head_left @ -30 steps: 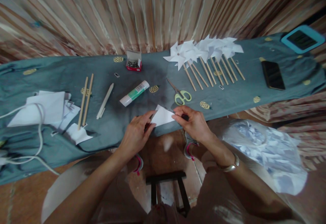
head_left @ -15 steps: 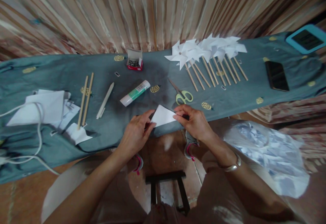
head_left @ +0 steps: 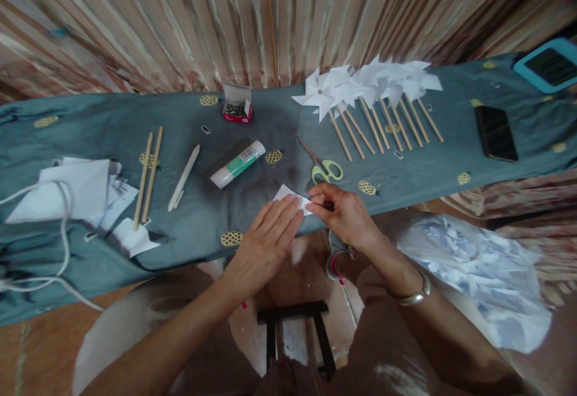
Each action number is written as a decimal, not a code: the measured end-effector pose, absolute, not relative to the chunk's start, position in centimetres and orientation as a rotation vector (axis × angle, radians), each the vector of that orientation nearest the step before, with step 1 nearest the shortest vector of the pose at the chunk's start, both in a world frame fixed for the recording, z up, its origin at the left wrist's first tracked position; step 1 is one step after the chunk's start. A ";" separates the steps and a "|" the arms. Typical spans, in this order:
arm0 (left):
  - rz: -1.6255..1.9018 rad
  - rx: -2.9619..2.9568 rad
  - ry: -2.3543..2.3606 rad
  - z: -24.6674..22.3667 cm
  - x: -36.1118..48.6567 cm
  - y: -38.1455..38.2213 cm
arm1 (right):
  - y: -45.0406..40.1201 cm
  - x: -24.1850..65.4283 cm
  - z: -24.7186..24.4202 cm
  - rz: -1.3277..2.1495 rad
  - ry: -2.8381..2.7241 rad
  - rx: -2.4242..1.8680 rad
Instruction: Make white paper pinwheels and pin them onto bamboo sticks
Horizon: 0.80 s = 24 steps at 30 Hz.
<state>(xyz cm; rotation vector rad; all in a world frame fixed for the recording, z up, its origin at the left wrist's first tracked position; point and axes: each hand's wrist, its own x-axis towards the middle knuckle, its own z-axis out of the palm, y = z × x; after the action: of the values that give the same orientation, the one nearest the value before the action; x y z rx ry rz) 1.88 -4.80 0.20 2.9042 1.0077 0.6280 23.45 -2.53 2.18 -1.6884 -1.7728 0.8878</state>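
Observation:
A small folded white paper (head_left: 283,192) lies at the front edge of the cloth-covered table. My left hand (head_left: 265,243) rests flat over it, fingers stretched out and covering most of it. My right hand (head_left: 340,211) pinches the paper's right corner between thumb and fingers. Just beyond my right hand are green-handled scissors (head_left: 327,170). A glue stick (head_left: 238,164) lies further left, with a white pen (head_left: 184,178) beside it. Behind the glue stick stands an open red box (head_left: 237,112) of small metal pieces.
White paper pinwheels (head_left: 374,86) on sticks lie at the back right, near a black phone (head_left: 496,133) and a blue-framed device (head_left: 550,67). At left are two wooden sticks (head_left: 153,170), paper sheets (head_left: 76,188) and a white cable (head_left: 67,234). A plastic bag (head_left: 478,276) sits low at right.
My left hand has let go of the paper's left corner and moved right, now lying flat on top of it. My right hand keeps its pinch.

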 end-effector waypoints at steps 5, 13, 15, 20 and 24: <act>0.527 2.935 1.015 -0.7 2.9 -5.9 | -2.4 23.3 2.5 0.904 -1.785 -1.762; 0.487 2.883 1.031 -1.1 2.8 -5.6 | -2.2 23.3 2.6 0.934 -1.780 -1.791; 0.474 2.872 1.039 -1.2 2.9 -5.6 | -2.1 23.3 2.5 0.932 -1.782 -1.778; 0.472 2.869 1.035 -1.2 2.9 -5.6 | -2.0 23.5 2.3 0.928 -1.788 -1.766; 0.438 2.837 1.041 -1.3 2.8 -5.6 | -2.0 23.4 2.3 0.943 -1.791 -1.766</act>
<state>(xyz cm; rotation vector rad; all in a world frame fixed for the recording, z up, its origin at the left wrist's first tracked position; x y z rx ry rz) 2.82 -5.63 -1.27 2.8371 1.0412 0.4381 23.41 -1.98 2.31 -1.7656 -1.7910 0.9429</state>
